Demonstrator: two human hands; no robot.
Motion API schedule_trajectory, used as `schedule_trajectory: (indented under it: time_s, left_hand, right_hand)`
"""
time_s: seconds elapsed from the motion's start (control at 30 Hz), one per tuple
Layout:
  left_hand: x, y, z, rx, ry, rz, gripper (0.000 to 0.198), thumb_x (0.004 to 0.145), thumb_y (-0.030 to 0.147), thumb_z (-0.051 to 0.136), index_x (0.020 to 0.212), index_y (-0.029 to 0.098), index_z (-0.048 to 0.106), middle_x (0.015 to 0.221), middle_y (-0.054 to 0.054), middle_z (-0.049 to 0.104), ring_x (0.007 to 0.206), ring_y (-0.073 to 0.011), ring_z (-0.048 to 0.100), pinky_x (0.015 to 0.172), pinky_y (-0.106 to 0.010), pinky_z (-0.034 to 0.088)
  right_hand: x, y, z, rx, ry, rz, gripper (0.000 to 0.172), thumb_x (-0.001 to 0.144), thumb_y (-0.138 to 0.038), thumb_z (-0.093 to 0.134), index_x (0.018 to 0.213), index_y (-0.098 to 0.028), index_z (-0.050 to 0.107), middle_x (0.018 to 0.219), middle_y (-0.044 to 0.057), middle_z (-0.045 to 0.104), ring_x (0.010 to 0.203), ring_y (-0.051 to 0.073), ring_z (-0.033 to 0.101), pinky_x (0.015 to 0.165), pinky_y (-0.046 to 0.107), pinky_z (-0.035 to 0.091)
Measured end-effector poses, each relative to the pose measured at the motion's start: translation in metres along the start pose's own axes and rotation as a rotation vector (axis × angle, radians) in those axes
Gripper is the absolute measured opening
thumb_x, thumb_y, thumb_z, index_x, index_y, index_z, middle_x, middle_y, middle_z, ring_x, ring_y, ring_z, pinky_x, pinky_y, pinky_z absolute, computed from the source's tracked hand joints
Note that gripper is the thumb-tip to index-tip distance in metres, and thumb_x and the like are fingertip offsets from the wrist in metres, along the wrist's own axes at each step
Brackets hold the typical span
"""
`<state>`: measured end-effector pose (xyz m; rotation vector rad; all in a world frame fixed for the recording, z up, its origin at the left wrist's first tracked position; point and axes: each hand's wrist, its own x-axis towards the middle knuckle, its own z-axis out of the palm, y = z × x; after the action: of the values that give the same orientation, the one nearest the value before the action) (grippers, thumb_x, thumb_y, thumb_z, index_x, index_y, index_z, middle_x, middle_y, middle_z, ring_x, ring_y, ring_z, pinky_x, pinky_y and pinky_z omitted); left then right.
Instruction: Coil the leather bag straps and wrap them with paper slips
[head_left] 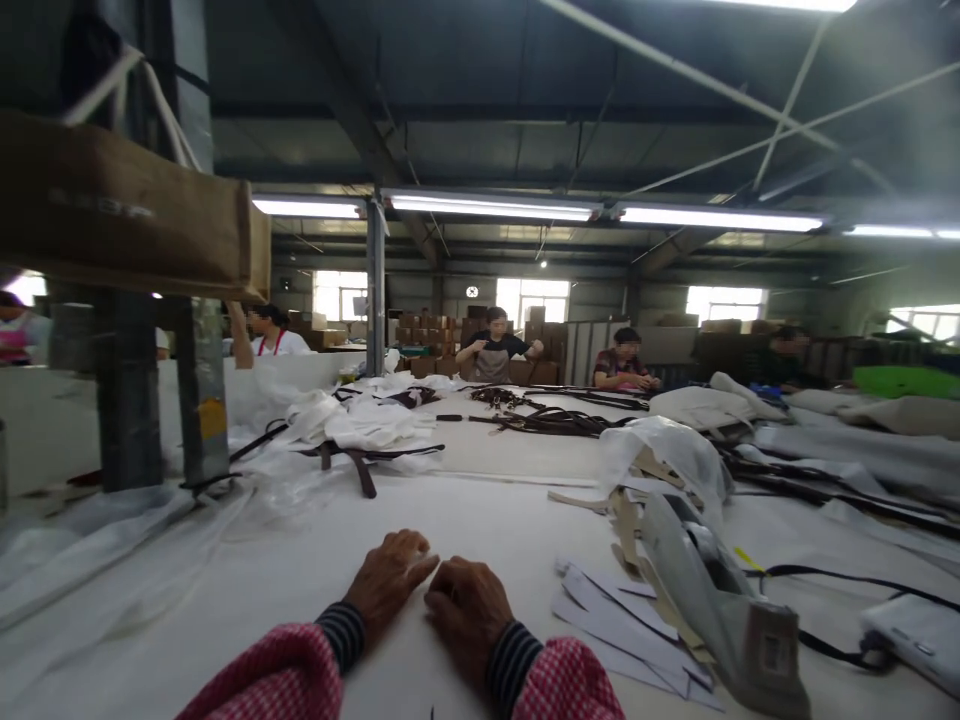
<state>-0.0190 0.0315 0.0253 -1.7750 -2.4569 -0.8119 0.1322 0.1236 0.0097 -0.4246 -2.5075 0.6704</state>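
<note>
My left hand [388, 582] rests low over the white tabletop [300, 590], its fingers bent and its thumb pointing toward the other hand. Close beside it, my right hand [472, 608] is curled with the knuckles up. A narrow gap parts the two hands. Whatever the fingertips hold, if anything, is hidden or too small to name. To the right of my right hand lie several white paper strips [611, 625]. Beyond the strips stands a grey tape dispenser [701, 575].
Dark straps [555, 420] lie across the table's far part. White wrapping [360, 415] is heaped at left, near a metal post [199, 400]. A brown bag [135, 215] hangs at upper left. Clear plastic [667, 445] sits behind the dispenser. A co-worker [495, 355] stands opposite.
</note>
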Motion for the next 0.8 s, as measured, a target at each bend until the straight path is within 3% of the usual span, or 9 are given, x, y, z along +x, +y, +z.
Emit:
schedule_trajectory:
  time_s: [0.17, 0.33, 0.63, 0.8]
  left_hand:
    - [-0.001, -0.019, 0.012, -0.022, -0.052, 0.025, 0.03, 0.095, 0.046, 0.042, 0.102, 0.025, 0.062, 0.109, -0.005, 0.066, 0.107, -0.0255, 0.057, 0.093, -0.04, 0.04]
    - [0.001, -0.014, 0.008, 0.165, -0.087, 0.112, 0.028, 0.094, 0.044, 0.044, 0.105, 0.023, 0.06, 0.113, -0.007, 0.062, 0.109, -0.0295, 0.053, 0.088, -0.045, 0.038]
    - [-0.004, -0.006, 0.004, 0.147, -0.041, 0.106, 0.022, 0.094, 0.039, 0.045, 0.101, 0.024, 0.059, 0.109, -0.005, 0.063, 0.107, -0.0265, 0.053, 0.09, -0.043, 0.037]
    - [-0.002, -0.003, 0.002, 0.208, -0.077, 0.084, 0.027, 0.095, 0.041, 0.042, 0.103, 0.025, 0.062, 0.112, -0.006, 0.064, 0.108, -0.0264, 0.055, 0.09, -0.043, 0.039]
  right_hand:
    - [0.001, 0.0, 0.001, -0.018, -0.038, -0.001, 0.007, 0.08, -0.02, 0.068, 0.084, -0.023, 0.074, 0.087, 0.001, 0.071, 0.08, 0.017, 0.065, 0.072, 0.025, 0.042]
    - [0.003, 0.002, 0.003, -0.054, -0.046, -0.025, 0.006, 0.08, -0.018, 0.068, 0.083, -0.02, 0.072, 0.084, 0.001, 0.068, 0.076, 0.016, 0.062, 0.069, 0.024, 0.039]
    - [0.001, -0.002, 0.002, -0.036, -0.033, -0.011, 0.008, 0.078, -0.019, 0.071, 0.084, -0.022, 0.075, 0.085, 0.001, 0.069, 0.079, 0.017, 0.064, 0.07, 0.025, 0.041]
    - [0.002, 0.005, 0.006, -0.067, -0.038, -0.013, 0.014, 0.078, -0.024, 0.073, 0.092, -0.026, 0.077, 0.09, 0.0, 0.071, 0.081, 0.018, 0.066, 0.071, 0.026, 0.044]
